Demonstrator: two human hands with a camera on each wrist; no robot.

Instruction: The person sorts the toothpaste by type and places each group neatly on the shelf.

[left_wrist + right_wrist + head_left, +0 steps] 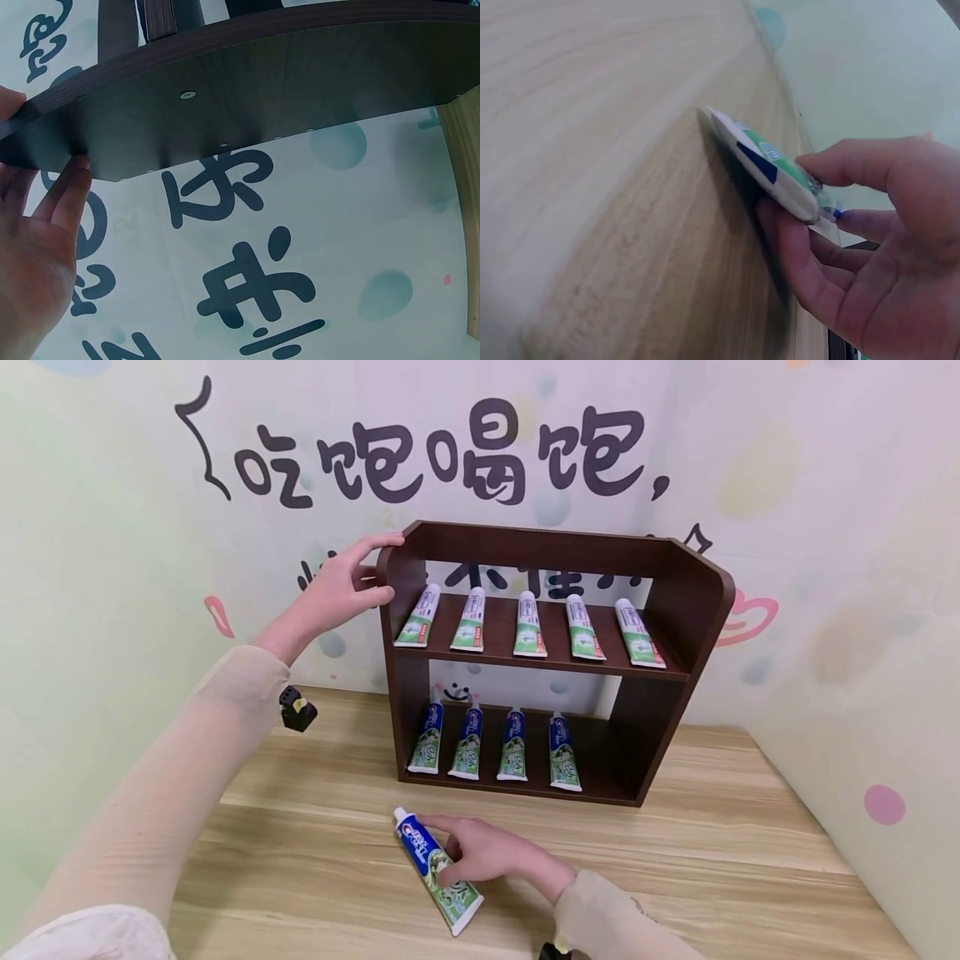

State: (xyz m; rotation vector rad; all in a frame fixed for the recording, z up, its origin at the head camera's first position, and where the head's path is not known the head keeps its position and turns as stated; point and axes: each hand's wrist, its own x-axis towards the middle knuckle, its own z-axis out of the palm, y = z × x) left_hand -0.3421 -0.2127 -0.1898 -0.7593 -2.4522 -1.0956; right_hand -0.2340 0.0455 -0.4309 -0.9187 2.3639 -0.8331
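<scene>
My right hand (487, 852) pinches a blue and green toothpaste tube (423, 847) just over the wooden table, its white cap toward the shelf. In the right wrist view, the thumb and fingers (802, 262) hold the tube (761, 161) by its edges, its flat end tilted toward the tabletop. At the upper left corner of a dark brown two-tier shelf (480, 662), my left hand (341, 589) grips the side panel. The left wrist view shows that panel (247, 90) between digits of the left hand (37, 262).
Several white and green toothpaste tubes (528, 627) lie in a row on the upper tier. Several blue and green tubes (468, 743) lie on the lower tier, left of its right wall. Behind stands a printed backdrop (465, 460); the wooden table (300, 843) extends around the shelf.
</scene>
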